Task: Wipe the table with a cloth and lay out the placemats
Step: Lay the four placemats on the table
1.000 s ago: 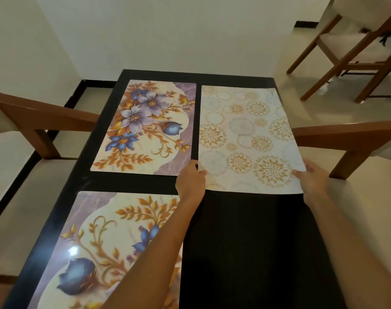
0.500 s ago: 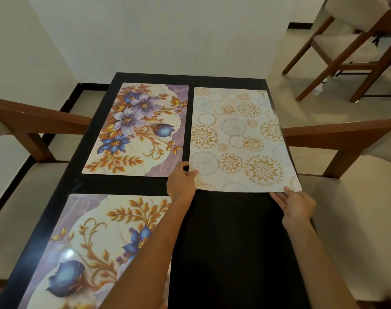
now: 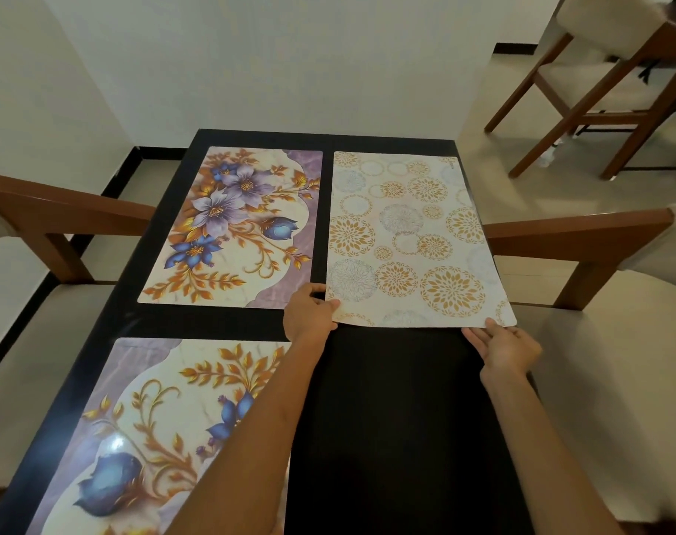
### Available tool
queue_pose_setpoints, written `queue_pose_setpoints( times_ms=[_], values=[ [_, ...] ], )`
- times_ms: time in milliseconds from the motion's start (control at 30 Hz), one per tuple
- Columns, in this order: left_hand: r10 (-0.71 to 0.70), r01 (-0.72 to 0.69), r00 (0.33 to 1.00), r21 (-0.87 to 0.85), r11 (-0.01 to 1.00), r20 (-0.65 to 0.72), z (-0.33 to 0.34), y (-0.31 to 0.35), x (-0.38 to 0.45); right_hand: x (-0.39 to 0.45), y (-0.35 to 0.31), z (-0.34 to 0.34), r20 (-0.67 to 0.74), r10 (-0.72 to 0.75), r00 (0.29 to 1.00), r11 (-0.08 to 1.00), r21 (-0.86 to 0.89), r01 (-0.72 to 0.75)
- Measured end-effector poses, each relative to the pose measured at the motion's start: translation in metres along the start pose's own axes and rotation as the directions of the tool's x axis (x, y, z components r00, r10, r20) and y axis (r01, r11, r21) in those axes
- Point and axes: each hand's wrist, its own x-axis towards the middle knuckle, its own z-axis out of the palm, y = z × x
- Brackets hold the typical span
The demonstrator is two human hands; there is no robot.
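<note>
A cream placemat [image 3: 406,241] with gold circle patterns lies on the far right part of the black table [image 3: 386,418]. My left hand [image 3: 309,314] pinches its near left corner, thumb on top. My right hand [image 3: 502,349] is flat with fingers stretched out, fingertips touching the mat's near edge by the right corner. A floral placemat [image 3: 232,225] with purple and blue flowers lies on the far left, a narrow gap away from the cream one. A second floral placemat [image 3: 155,438] lies on the near left, partly hidden by my left forearm. No cloth is visible.
A wooden chair [image 3: 58,210] stands at the table's left side and another chair [image 3: 579,233] at its right side. A third chair [image 3: 618,71] stands on the floor at the back right. A white wall closes the table's far end.
My right hand left the cream mat's right edge and came round to its near edge. The mat shifted slightly left, lining up beside the far floral mat. My left hand kept its corner.
</note>
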Motion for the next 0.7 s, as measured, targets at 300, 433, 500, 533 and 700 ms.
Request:
queue_pose_setpoints(
  times_ms=[300, 433, 500, 533, 700],
  values=[
    [-0.023, 0.017, 0.996, -0.072, 0.997, -0.082, 0.0026, -0.0004, -0.0052, 0.0033, -0.0024, 0.0043, -0.010, 0.012, 1.000, 0.997, -0.080, -0.013],
    [-0.028, 0.018, 0.995, -0.111, 0.994, -0.093, 0.0022, -0.0027, -0.0078, 0.0024, -0.0049, 0.0041, -0.004, 0.019, 1.000, 0.994, -0.108, -0.019],
    [-0.019, 0.008, 0.995, -0.110, 0.994, -0.097, 0.0018, -0.0025, -0.0079, 0.0027, -0.0051, 0.0049, -0.001, 0.018, 1.000, 0.991, -0.131, -0.017],
    [-0.012, 0.001, 0.995, -0.107, 0.994, -0.099, 0.0015, -0.0025, -0.0079, 0.0030, -0.0050, 0.0054, -0.001, 0.015, 1.000, 0.990, -0.144, -0.015],
    [0.012, -0.019, 0.996, -0.080, 0.997, -0.089, -0.0005, -0.0042, -0.0070, 0.0022, -0.0042, 0.0068, -0.012, 0.019, 1.000, 0.983, -0.180, -0.021]
  ],
)
